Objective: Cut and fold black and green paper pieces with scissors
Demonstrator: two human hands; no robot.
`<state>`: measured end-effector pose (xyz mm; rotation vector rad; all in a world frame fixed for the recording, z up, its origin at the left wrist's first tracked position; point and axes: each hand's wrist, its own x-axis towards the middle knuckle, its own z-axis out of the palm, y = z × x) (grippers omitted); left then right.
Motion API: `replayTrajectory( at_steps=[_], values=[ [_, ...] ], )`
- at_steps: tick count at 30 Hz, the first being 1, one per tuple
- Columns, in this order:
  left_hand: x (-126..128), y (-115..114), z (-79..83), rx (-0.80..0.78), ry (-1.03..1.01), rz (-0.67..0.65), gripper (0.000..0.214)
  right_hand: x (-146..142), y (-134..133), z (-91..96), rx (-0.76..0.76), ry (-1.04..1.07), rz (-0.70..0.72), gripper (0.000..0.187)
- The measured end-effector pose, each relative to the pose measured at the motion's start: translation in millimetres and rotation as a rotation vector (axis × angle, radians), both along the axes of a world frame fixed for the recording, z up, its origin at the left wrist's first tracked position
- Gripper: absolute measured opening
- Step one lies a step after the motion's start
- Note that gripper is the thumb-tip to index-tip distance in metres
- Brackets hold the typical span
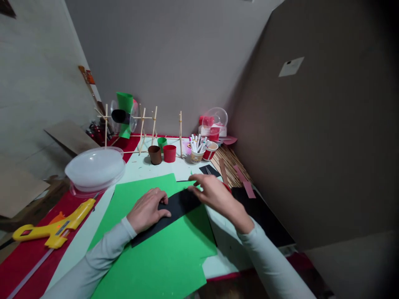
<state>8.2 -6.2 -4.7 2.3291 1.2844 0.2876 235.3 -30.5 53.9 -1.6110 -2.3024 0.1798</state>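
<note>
A long black paper strip [181, 204] lies slantwise across a large green sheet [168, 249]. My left hand [149, 211] rests on the strip's left half, fingers bent and thumb spread apart from them. Over the strip's right end is my right hand [212, 194], its thumb and fingers apart; whether its fingertips touch the paper I cannot tell. Scissors lie just beyond and partly behind the right hand, with a red handle [227, 187] showing. A small dark paper piece [209, 170] sits under their blades.
A yellow glue gun [57, 226] and a clear plastic lid stack [95, 170] are at the left. Behind stand a stick frame [155, 120] with a green-and-black wheel, paper cups [170, 153] and a cup of markers [197, 155]. Black sheets [264, 216] and thin sticks [232, 166] lie right.
</note>
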Motion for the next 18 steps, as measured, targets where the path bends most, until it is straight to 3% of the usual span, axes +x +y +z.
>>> replayTrajectory(
  at_steps=[5,8,14,18],
  values=[
    [-4,-5,4.2,0.019,0.022,-0.061,0.052,-14,5,-33.6,-0.105,-0.139,0.051,0.047],
    [-5,-8,4.4,0.033,0.037,-0.067,0.067,-13,12,-37.9,-0.125,-0.161,0.113,0.057],
    [1,-9,16.1,0.029,0.048,-0.063,0.074,-10,18,-40.1,-0.151,-0.165,0.218,0.065],
    [-20,-38,20.8,0.103,0.082,-0.012,0.073,-11,19,-44.2,-0.134,-0.152,0.203,0.060]
  ],
)
